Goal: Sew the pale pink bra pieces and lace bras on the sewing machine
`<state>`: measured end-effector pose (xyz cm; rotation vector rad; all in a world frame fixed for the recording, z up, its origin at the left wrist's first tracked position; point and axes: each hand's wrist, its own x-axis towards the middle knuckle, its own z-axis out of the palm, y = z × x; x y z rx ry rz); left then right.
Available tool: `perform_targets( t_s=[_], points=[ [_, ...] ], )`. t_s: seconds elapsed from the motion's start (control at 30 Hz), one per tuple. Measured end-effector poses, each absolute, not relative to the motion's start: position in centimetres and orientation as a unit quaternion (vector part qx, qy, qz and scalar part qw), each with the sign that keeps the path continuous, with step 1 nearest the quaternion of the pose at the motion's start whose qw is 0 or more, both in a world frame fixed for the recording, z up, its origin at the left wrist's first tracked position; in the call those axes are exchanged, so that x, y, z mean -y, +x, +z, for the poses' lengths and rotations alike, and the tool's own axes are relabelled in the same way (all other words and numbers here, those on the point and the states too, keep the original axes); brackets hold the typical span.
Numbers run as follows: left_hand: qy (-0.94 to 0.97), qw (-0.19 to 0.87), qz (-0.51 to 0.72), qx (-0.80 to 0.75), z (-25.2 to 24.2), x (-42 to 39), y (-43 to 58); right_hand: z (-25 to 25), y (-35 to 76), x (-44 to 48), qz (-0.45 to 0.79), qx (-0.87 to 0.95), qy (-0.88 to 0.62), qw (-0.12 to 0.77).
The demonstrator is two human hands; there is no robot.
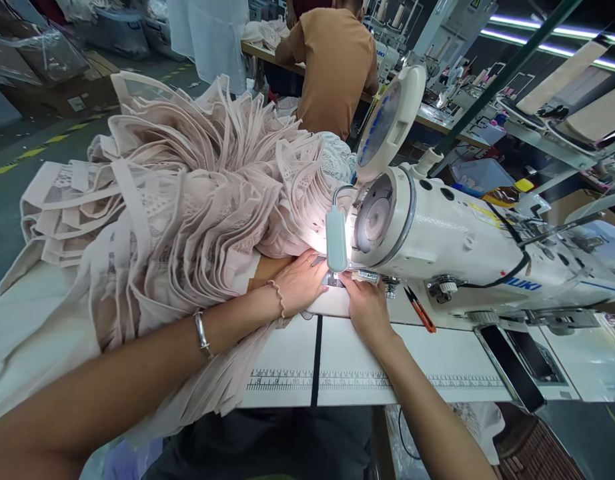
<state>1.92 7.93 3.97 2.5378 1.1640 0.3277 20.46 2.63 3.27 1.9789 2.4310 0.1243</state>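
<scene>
A heap of pale pink fabric pieces [177, 200] covers the left of the table [287, 360], its folded strips fanning leftward and away, narrowing toward the needle. The left hand [300, 283] lies flat on the heap's near end, fingers loosely extended, pointing right. A glaring lamp [336, 238] hangs above. The right hand [367, 307] points away at the presser foot; its fingertips are hidden, so its grip is unclear. Orange snips [420, 310] lie beside the sewing machine [462, 247].
</scene>
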Motion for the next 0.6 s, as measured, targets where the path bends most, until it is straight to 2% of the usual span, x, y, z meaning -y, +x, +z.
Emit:
perform_targets(
  t_s=[0.6],
  points=[
    [0.899, 0.121, 0.173, -0.383, 3.0, -8.0, 2.0, 4.1, 19.6, -2.7, 0.025, -0.776, 0.625, 0.081]
  ],
)
